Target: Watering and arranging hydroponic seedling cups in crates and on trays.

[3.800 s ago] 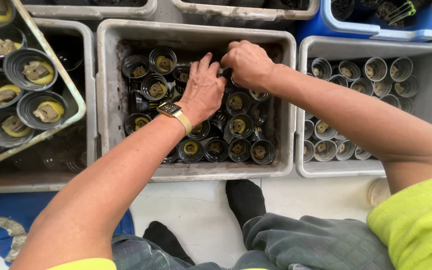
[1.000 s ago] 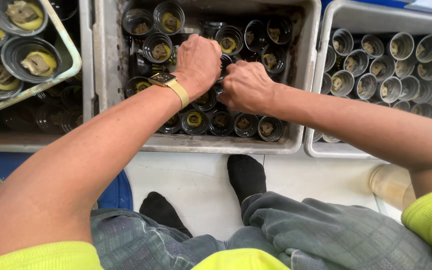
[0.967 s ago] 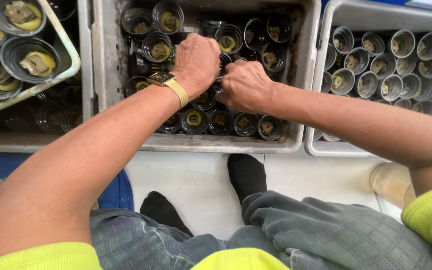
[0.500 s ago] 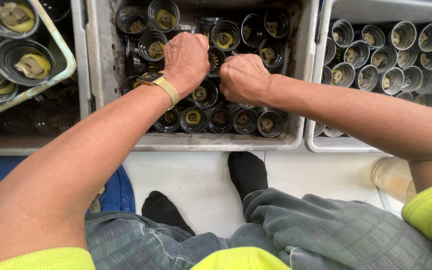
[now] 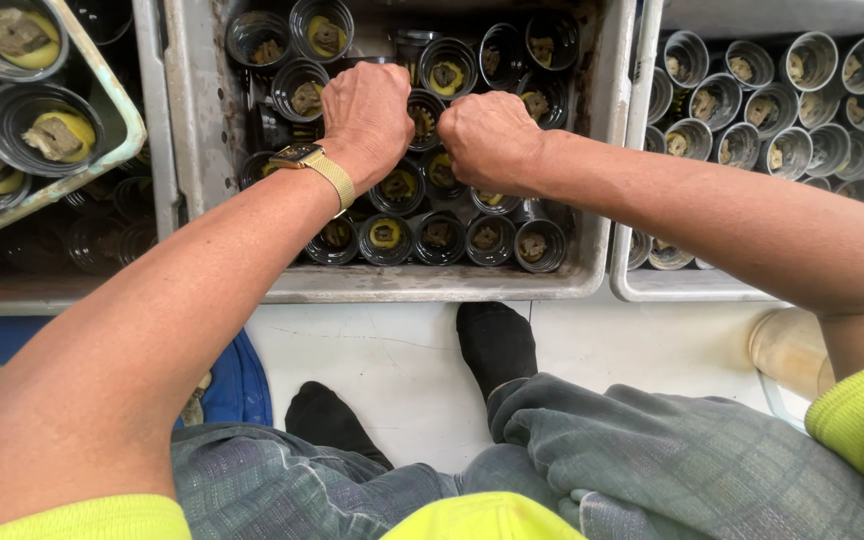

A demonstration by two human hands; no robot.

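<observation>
Three grey plastic crates fill the upper half of the view, seen from above by a seated person. Largest is the middle crate [image 5: 592,285], running from ten o'clock to one o'clock, packed with small dark round cups [image 5: 440,238], each holding a brownish lump on a yellow slice. At two o'clock sits the right crate [image 5: 624,250], filled with paler cups [image 5: 742,145] lying tilted with their mouths showing. At ten o'clock a pale green tray [image 5: 102,95] rests tilted over the left crate [image 5: 72,295], carrying wider dark bowls [image 5: 47,135] of the same filling. Below, at six o'clock, the person's grey trousers [image 5: 652,460] and two black socks [image 5: 497,340] lie on a white floor, with a blue cloth [image 5: 242,380] at eight o'clock. Both bare forearms reach up into the middle crate. The left hand [image 5: 367,115], at eleven o'clock and wearing a gold wristwatch [image 5: 314,165], is curled palm down over the cups, fingers bent; what they grip is hidden beneath it. The right hand [image 5: 492,140], just beside it at twelve o'clock, is closed in a loose fist over the cups in the crate's centre, and whether it holds one cannot be told.
</observation>
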